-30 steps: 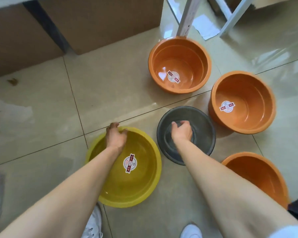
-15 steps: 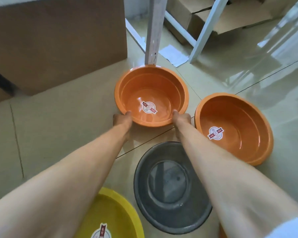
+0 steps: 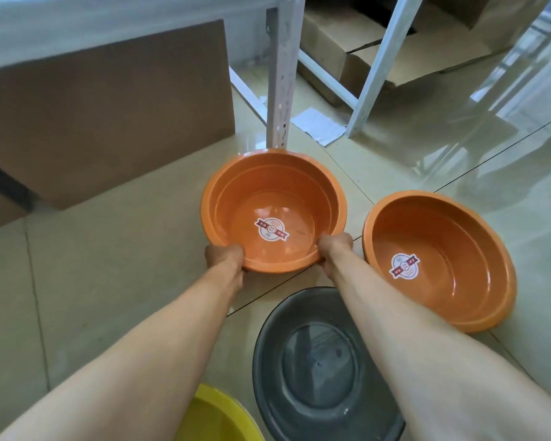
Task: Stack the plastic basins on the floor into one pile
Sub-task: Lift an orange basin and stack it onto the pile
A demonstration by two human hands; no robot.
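Observation:
An orange basin (image 3: 272,186) with a round sticker inside sits on the tiled floor at the centre. My left hand (image 3: 224,256) grips its near-left rim and my right hand (image 3: 334,246) grips its near-right rim. A second orange basin (image 3: 458,237) stands on the floor just to its right. A dark grey basin (image 3: 318,361) lies between my forearms, partly hidden by the right arm. Only the rim of a yellow basin (image 3: 218,409) shows at the bottom edge.
A white metal shelf post (image 3: 279,74) stands right behind the held basin, with a slanted leg (image 3: 374,68) further right. A brown cardboard box (image 3: 109,116) stands at the back left. More boxes (image 3: 395,55) and a paper sheet (image 3: 320,125) lie under the shelf.
Both hands left the yellow and grey basins, reached forward and took hold of the far orange basin's near rim. The view shifted forward, pushing the yellow basin to the bottom edge.

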